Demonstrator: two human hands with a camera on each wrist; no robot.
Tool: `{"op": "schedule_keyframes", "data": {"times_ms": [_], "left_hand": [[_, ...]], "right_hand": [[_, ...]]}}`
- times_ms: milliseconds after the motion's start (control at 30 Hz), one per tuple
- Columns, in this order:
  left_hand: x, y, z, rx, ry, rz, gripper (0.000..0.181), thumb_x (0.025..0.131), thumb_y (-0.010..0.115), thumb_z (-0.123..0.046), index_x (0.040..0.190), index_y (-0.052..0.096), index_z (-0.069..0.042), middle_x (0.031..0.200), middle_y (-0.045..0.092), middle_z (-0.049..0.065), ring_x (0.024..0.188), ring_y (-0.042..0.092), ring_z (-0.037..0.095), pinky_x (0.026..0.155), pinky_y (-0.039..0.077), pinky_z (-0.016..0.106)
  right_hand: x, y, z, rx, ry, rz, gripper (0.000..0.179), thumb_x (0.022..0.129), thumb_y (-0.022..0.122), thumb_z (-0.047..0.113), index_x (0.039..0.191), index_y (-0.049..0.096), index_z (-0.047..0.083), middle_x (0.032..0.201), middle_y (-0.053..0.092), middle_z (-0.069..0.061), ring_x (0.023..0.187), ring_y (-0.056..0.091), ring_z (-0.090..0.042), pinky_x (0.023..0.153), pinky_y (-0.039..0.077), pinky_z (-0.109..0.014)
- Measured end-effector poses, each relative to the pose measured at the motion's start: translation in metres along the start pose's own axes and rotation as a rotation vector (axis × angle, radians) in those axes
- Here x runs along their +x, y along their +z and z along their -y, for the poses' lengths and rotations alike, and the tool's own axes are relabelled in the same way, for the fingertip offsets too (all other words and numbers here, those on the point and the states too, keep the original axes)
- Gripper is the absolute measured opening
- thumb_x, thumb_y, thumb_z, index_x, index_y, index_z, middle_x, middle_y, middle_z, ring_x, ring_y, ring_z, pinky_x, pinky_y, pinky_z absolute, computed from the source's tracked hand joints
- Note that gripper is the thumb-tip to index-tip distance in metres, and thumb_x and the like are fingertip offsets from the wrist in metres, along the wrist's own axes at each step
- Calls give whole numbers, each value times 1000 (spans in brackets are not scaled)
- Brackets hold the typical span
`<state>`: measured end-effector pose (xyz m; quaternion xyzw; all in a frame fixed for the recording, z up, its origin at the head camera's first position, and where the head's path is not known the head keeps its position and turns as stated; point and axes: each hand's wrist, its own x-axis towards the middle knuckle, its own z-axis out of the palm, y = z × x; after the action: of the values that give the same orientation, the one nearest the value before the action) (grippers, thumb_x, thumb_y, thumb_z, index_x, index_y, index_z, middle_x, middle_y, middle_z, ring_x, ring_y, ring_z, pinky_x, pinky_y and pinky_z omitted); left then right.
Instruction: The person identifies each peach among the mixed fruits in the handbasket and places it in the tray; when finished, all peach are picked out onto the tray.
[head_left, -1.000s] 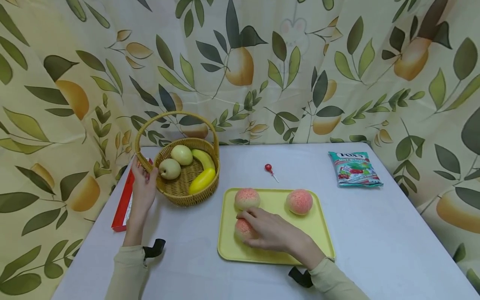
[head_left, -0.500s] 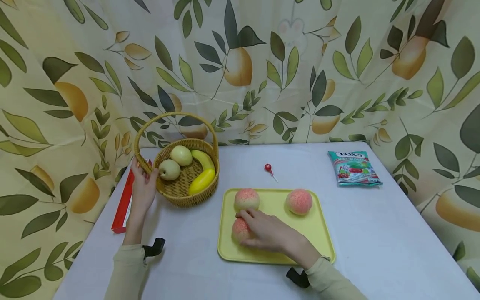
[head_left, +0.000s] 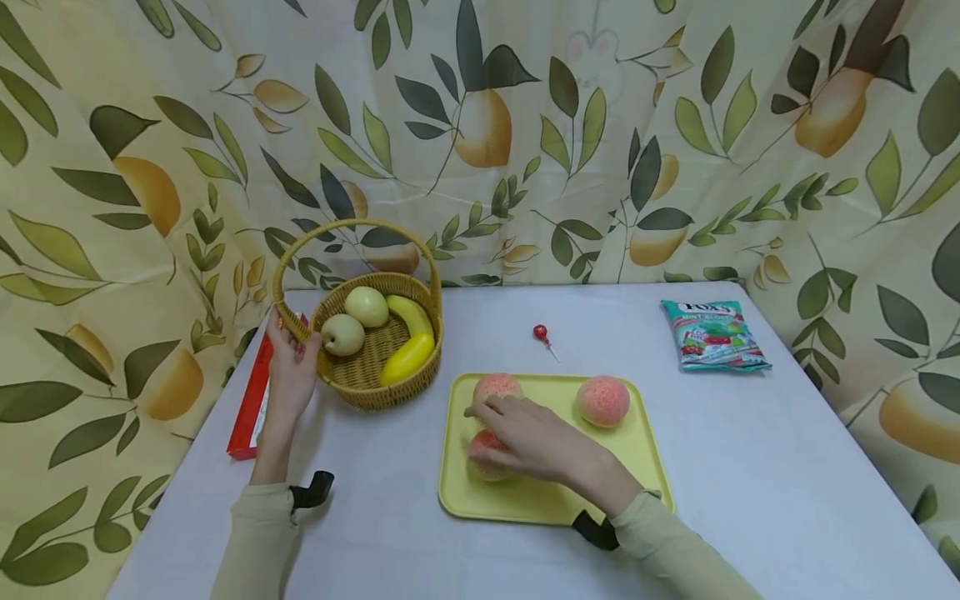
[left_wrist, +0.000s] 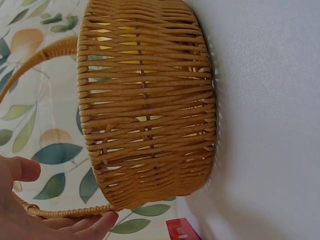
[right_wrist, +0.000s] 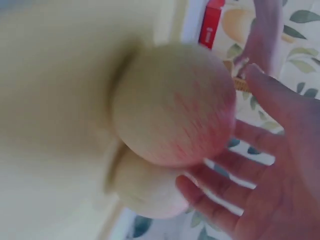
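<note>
My left hand [head_left: 292,371] is at the left side of a wicker basket [head_left: 378,398]. Its fairly straight fingers rest against the base of the arched handle, and in the left wrist view the thumb [left_wrist: 26,169] stands apart from it. Two pale green round fruits [head_left: 343,335], a banana [head_left: 411,315] and a yellow oval fruit [head_left: 407,360] lie inside. Over a yellow tray [head_left: 555,510], my right hand [head_left: 543,437] spreads its fingers above the near-left peach [right_wrist: 172,107] without gripping it. A second peach [head_left: 497,385] sits just behind, partly covered; a third [head_left: 603,401] lies at the tray's right.
A red lollipop [head_left: 541,332] lies behind the tray. A green candy bag [head_left: 714,336] is at the back right. Left of the basket lies a red box [head_left: 243,433], partly hidden by my left arm. A patterned curtain [head_left: 480,192] hangs behind the table.
My right hand has shifted the near-left peach slightly on the tray, and its fingers have now loosened and lifted toward the peach behind. My left hand keeps its place at the basket.
</note>
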<state>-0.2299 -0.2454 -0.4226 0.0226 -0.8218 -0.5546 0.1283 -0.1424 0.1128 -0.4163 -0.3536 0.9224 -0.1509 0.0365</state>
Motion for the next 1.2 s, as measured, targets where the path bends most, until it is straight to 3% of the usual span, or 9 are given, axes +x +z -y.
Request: {"op": "schedule_keyframes", "data": {"times_ms": [167,333,467,600,700,800,933,1033,1200], "left_hand": [[9,1,-7,-15,32,16,81,108,47,-26,164,-11,-29,173,17,9,157,27,30,124,33,54],[15,-2,-11,-17,56,-8,81,107,48,-26,164,-9,-30,173,16,9,158,24,26,125,30,53],[12,-6,-11,-9,31,-27,82,107,48,-25,164,-10,-28,173,13,9,158,22,26,125,29,54],[4,-8,-13,-34,12,-20,82,107,47,-23,164,-11,-25,173,12,10,158,23,28,124,31,54],[1,-6,-10,-48,-1,-11,82,107,48,-25,164,-12,-26,174,13,10,158,25,30,123,33,55],[0,-2,-3,-58,-9,-7,81,108,47,-25,164,-11,-29,174,14,9,157,26,30,123,33,54],[-4,3,-1,-68,-17,7,81,108,46,-21,164,-11,-27,173,15,11,157,27,32,124,33,53],[-5,4,-1,-67,-8,9,82,107,47,-22,165,-11,-25,172,17,13,156,28,34,123,34,54],[-4,4,-3,-55,-16,2,82,107,47,-24,165,-11,-25,172,18,14,157,28,33,125,31,54]], "right_hand": [[34,-30,-1,26,-28,46,50,102,59,46,143,56,18,133,64,-3,116,63,-20,105,54,-43],[91,-50,10,19,-110,72,54,104,56,48,150,49,21,145,57,-3,130,56,-21,113,48,-42],[150,-49,25,-38,-213,67,58,106,54,44,156,42,18,157,47,-7,144,45,-25,123,37,-42],[204,-38,45,-164,-234,136,64,108,49,43,163,27,20,171,26,-8,158,25,-27,131,25,-41],[233,-27,60,-283,-240,191,66,108,47,44,164,23,19,173,19,-8,161,17,-26,133,19,-39],[246,-17,69,-341,-207,246,66,108,46,43,164,23,18,172,24,-4,161,19,-25,132,21,-39],[246,-3,70,-325,-101,326,66,108,46,40,166,18,24,168,33,1,157,27,-23,129,28,-41],[247,5,68,-367,-87,276,68,108,49,37,166,15,28,163,36,-2,150,35,-22,124,36,-40],[251,9,67,-501,-134,149,60,106,53,34,162,31,27,163,36,2,148,37,-19,122,39,-37]]}}
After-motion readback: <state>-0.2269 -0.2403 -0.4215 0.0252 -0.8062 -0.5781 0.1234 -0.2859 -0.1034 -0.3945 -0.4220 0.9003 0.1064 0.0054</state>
